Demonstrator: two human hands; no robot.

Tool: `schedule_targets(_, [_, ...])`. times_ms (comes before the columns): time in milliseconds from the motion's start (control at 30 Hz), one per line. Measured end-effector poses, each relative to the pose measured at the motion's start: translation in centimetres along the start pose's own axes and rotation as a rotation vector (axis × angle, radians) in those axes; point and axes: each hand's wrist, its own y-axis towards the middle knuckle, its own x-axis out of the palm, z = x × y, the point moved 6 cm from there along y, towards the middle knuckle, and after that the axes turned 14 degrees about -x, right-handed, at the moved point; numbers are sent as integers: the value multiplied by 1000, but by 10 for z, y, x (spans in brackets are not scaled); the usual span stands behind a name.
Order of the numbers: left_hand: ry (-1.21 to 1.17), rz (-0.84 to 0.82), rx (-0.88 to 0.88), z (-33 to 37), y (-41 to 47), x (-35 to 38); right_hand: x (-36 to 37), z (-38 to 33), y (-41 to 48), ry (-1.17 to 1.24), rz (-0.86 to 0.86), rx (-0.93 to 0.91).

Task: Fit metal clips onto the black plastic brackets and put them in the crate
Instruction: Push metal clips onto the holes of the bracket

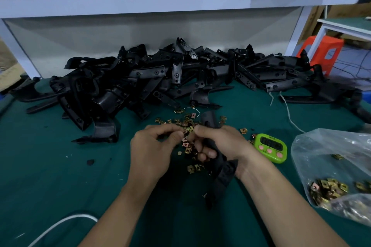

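A thin white cable (pixel 60 224) curves over the near left edge of the dark green table mat (pixel 50 166), well left of and nearer than the lime-green digital timer with pink buttons (pixel 270 147). Both bare forearms reach in from the near edge, with bare mat between them.

The right hand (pixel 220 142), just left of the timer, has its fingers curled round a long black plastic bracket (pixel 222 168). The bracket runs through the palm, one end pointing back towards the camera and the other sticking up past the knuckles. The left hand (pixel 152 146), further left of the timer, meets it fingertip to fingertip. Its thumb and forefinger pinch a small brass-coloured metal clip (pixel 187 129) against the bracket's upper part.

Loose metal clips (pixel 180 121) lie scattered under and just beyond the hands, some reaching almost to the timer's left side. Right of the timer, a clear plastic bag (pixel 331 156) slumps at the table's right edge, with a heap of clips (pixel 329 188) in its lower part. Open mat stretches left of the hands.

Beyond the timer, a sprawling pile of black plastic brackets (pixel 160 78) fills the back of the table nearly from edge to edge. Above it runs a white shelf (pixel 140 2). An orange plastic stool (pixel 321 54) stands past the table's far right corner.
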Motion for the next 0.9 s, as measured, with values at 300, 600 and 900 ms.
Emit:
schedule_targets(300, [443,61,216,7,-1,4,-37,-5,-1,-366,64,54])
schedule_targets(600, [434,-83,244,1,-3,19,-42,-4,1,-93,90,63])
schedule_targets(900, [493,85,381,17,-14,13,-51,2,11,156,73,21])
